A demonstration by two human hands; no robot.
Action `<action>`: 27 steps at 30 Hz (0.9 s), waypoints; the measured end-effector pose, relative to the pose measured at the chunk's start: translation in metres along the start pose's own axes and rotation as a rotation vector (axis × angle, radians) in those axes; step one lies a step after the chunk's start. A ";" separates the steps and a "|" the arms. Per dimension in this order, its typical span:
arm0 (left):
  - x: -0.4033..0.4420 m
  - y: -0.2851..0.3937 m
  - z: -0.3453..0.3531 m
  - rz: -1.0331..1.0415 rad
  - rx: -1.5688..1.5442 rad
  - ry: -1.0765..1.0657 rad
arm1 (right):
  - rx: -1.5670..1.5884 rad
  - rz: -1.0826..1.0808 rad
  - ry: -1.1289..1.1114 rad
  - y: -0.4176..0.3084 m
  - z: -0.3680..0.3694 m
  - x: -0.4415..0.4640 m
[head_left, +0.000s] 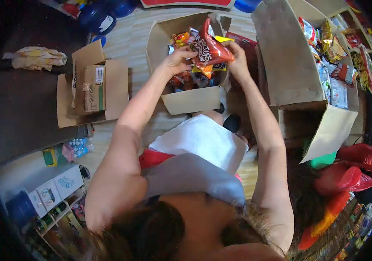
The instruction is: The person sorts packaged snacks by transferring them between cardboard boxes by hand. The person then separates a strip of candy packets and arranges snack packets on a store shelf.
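Note:
Both my hands hold a red snack packet (210, 47) with white lettering above an open cardboard box (192, 99). My left hand (179, 60) has its fingers around the packet's left side. At the packet's right edge, my right hand (238, 61) grips it. Inside the box under my hands lie more packets, some dark (183, 81), some orange and yellow (180, 40). The packet and my hands hide part of the box's contents.
A larger carton (288, 56) at the right holds many snack packets (343, 73). At the left sits an open box (116, 87) with a smaller carton (94, 89) inside. Red plastic bags (342, 178) lie at the lower right. Blue bottles (96, 19) stand at the top left.

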State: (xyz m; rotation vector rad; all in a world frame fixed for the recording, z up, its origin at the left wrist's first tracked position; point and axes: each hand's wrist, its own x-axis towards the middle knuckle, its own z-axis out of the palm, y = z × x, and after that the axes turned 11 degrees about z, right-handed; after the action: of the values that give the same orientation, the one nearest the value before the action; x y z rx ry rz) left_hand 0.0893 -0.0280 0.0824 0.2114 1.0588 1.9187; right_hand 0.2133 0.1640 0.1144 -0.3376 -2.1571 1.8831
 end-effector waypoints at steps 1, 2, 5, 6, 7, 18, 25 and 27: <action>0.001 -0.008 -0.019 -0.064 0.019 0.006 | 0.013 0.008 -0.020 0.016 0.009 0.000; 0.001 -0.020 -0.034 -0.089 -0.013 0.014 | 0.091 0.047 -0.028 0.031 0.017 -0.001; 0.004 -0.032 -0.046 -0.131 -0.088 0.050 | 0.019 0.158 0.019 0.043 0.027 -0.012; -0.002 -0.030 -0.040 -0.131 -0.104 0.077 | 0.119 0.222 0.049 0.037 0.033 -0.014; -0.005 -0.028 -0.033 -0.131 -0.120 0.103 | 0.078 0.210 0.067 0.038 0.032 -0.009; 0.083 -0.001 -0.083 0.189 -0.348 0.245 | -0.415 -0.320 0.306 -0.004 0.047 0.116; 0.115 -0.066 -0.111 -0.048 -0.248 0.427 | -1.078 -0.406 0.300 -0.142 -0.090 0.017; 0.111 -0.076 -0.104 -0.052 -0.145 0.440 | -0.884 -0.207 0.341 -0.157 -0.157 0.001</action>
State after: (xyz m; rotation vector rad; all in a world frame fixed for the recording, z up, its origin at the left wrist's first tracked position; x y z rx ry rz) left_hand 0.0190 0.0142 -0.0663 -0.3315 1.1843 2.0333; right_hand 0.2653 0.2892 0.2905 -0.5170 -2.5093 0.6156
